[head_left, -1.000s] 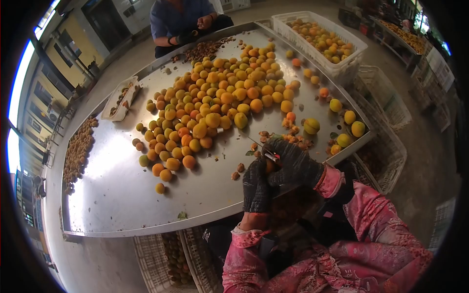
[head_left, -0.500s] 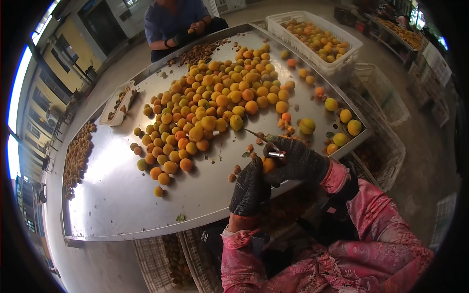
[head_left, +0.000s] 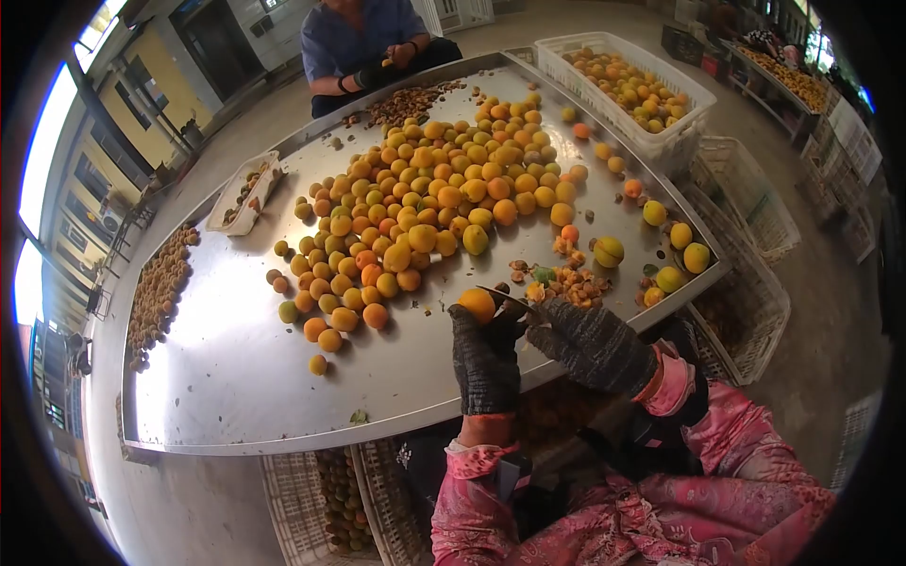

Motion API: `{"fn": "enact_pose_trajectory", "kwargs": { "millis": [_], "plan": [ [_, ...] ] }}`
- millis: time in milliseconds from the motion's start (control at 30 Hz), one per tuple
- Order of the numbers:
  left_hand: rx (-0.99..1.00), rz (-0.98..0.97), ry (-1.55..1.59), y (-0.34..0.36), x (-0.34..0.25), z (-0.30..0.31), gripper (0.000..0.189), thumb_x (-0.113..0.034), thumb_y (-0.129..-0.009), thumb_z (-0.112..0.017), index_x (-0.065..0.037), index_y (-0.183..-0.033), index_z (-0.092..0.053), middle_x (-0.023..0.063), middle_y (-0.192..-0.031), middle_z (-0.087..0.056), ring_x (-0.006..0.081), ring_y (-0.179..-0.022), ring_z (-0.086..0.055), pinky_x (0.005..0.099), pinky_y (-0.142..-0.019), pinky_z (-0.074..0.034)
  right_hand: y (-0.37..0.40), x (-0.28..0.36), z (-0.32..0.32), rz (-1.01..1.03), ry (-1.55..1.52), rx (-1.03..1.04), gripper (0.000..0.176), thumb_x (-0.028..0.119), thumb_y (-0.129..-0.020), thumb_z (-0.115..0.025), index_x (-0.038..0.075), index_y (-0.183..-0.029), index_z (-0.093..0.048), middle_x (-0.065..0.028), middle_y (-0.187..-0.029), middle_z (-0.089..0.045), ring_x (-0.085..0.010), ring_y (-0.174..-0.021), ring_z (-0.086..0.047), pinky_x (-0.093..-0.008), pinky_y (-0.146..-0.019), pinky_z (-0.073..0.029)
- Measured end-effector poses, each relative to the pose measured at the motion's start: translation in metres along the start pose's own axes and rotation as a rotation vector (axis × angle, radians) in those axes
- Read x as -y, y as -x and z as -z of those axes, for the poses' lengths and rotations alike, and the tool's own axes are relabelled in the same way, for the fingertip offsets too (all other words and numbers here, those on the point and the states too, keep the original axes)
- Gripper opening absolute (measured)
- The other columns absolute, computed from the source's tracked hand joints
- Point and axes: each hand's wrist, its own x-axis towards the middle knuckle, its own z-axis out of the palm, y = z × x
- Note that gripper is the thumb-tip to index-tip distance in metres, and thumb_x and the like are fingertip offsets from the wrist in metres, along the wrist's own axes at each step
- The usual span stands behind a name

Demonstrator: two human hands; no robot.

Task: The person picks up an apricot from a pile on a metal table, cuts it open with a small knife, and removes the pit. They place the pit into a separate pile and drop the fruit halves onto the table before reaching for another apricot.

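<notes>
Steel table (head_left: 236, 377), concrete floor (head_left: 184, 509), sunlit yellow wall (head_left: 137, 118).

Up comes the round orange apricot (head_left: 477, 305), now in full view atop the dark-gloved left hand (head_left: 484, 360). The dark-gloved right hand (head_left: 590, 344) has drawn back, its thin knife blade (head_left: 508, 298) now levelled beside the fruit.

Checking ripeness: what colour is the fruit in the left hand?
The fruit is orange; head view.
</notes>
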Motion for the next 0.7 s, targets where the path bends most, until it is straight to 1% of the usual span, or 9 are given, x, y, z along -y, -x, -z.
{"fn": "enact_pose_trajectory", "kwargs": {
  "millis": [67,133,200,300,433,500,533,600,700],
  "plan": [
    [0.066,-0.018,0.013,0.000,0.000,-0.002,0.062,-0.055,-0.091,-0.031,0.000,-0.119,-0.043,0.0180,-0.111,-0.059,0.0216,-0.089,-0.060,0.0276,-0.073,-0.046,0.006,0.007,-0.015,-0.023,-0.008,0.021,0.031,0.014,-0.084,-0.056,0.003,-0.113,-0.054,-0.0171,-0.105,-0.058,-0.0316,-0.090,-0.059,-0.0389,-0.074,-0.049],
    [0.082,-0.037,-0.035,0.003,-0.003,-0.005,0.062,-0.054,-0.092,-0.030,0.000,-0.118,-0.044,0.0174,-0.112,-0.059,0.0210,-0.087,-0.060,0.0269,-0.074,-0.045,0.001,0.013,-0.018,-0.046,-0.016,0.043,0.031,0.014,-0.084,-0.056,0.004,-0.114,-0.055,-0.0166,-0.106,-0.058,-0.0317,-0.091,-0.059,-0.0388,-0.075,-0.049],
    [0.096,-0.054,-0.082,0.005,-0.003,-0.004,0.062,-0.054,-0.092,-0.029,0.000,-0.118,-0.044,0.0169,-0.112,-0.059,0.0205,-0.085,-0.060,0.0263,-0.074,-0.045,-0.006,0.021,-0.012,-0.380,-0.325,0.150,0.031,0.014,-0.084,-0.054,0.006,-0.115,-0.055,-0.0163,-0.112,-0.055,-0.0319,-0.093,-0.058,-0.0380,-0.077,-0.049],
    [0.110,-0.043,-0.091,0.006,-0.003,-0.001,0.059,-0.051,-0.094,-0.028,0.000,-0.117,-0.044,0.0170,-0.113,-0.059,0.0185,-0.085,-0.058,0.0241,-0.077,-0.043,-0.005,0.016,-0.020,-0.192,-0.225,0.017,0.027,0.010,-0.082,-0.058,0.003,-0.108,-0.059,-0.0164,-0.107,-0.058,-0.0305,-0.086,-0.061,-0.0353,-0.070,-0.050],
    [0.150,-0.076,-0.210,0.006,-0.001,0.005,0.053,-0.046,-0.095,-0.027,-0.001,-0.117,-0.045,0.0163,-0.113,-0.058,0.0164,-0.089,-0.055,0.0239,-0.082,-0.040,-0.009,0.013,-0.020,-0.333,-0.395,0.134,0.028,0.011,-0.083,-0.056,0.001,-0.109,-0.057,-0.0173,-0.111,-0.056,-0.0311,-0.092,-0.059,-0.0367,-0.074,-0.050],
    [0.165,-0.111,-0.252,0.006,-0.001,0.006,0.051,-0.044,-0.096,-0.027,-0.001,-0.117,-0.045,0.0162,-0.114,-0.058,0.0164,-0.091,-0.055,0.0241,-0.083,-0.040,-0.004,0.005,-0.027,-0.145,-0.163,0.138,0.027,0.011,-0.085,-0.053,0.000,-0.109,-0.057,-0.0186,-0.114,-0.054,-0.0310,-0.097,-0.058,-0.0379,-0.075,-0.049],
    [0.148,-0.093,-0.242,0.008,-0.004,0.004,0.051,-0.043,-0.096,-0.027,0.000,-0.116,-0.045,0.0163,-0.114,-0.058,0.0170,-0.092,-0.055,0.0244,-0.084,-0.040,-0.007,0.008,-0.021,-0.145,-0.163,0.138,0.027,0.011,-0.085,-0.053,0.000,-0.109,-0.057,-0.0186,-0.114,-0.054,-0.0310,-0.097,-0.058,-0.0379,-0.075,-0.049],
    [0.134,-0.073,-0.233,0.008,-0.003,0.003,0.051,-0.042,-0.096,-0.027,0.001,-0.116,-0.045,0.0164,-0.114,-0.058,0.0176,-0.093,-0.055,0.0248,-0.084,-0.040,-0.015,0.017,-0.007,-0.378,-0.380,0.184,0.026,0.011,-0.087,-0.052,0.000,-0.109,-0.057,-0.0191,-0.115,-0.053,-0.0311,-0.097,-0.057,-0.0382,-0.075,-0.048],
    [0.144,-0.128,-0.245,0.005,0.003,0.010,0.051,-0.042,-0.096,-0.028,0.002,-0.117,-0.044,0.0172,-0.114,-0.058,0.0185,-0.093,-0.055,0.0254,-0.082,-0.041,-0.005,0.013,-0.020,-0.354,-0.365,0.123,0.035,0.018,-0.086,-0.054,0.002,-0.118,-0.051,-0.0191,-0.107,-0.058,-0.0342,-0.095,-0.057,-0.0398,-0.079,-0.047]
  ]
}}
